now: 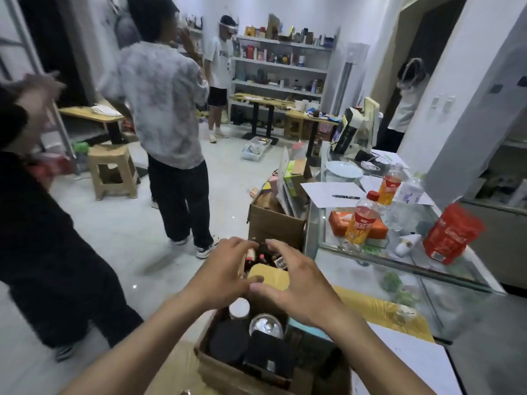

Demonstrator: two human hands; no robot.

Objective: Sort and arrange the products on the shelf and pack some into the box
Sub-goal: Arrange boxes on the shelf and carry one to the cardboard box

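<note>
Over the box, left grip and right grip loose, empty; glass counter alongside.

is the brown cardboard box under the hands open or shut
Open: the brown cardboard box shows a silver can top and a black jar lid inside.

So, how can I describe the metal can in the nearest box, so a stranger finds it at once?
Find the open cardboard box at the bottom of the picture. Near its middle stands a can, seen from above. Its round top is shiny silver; its neighbours are dark or matt white.
</note>
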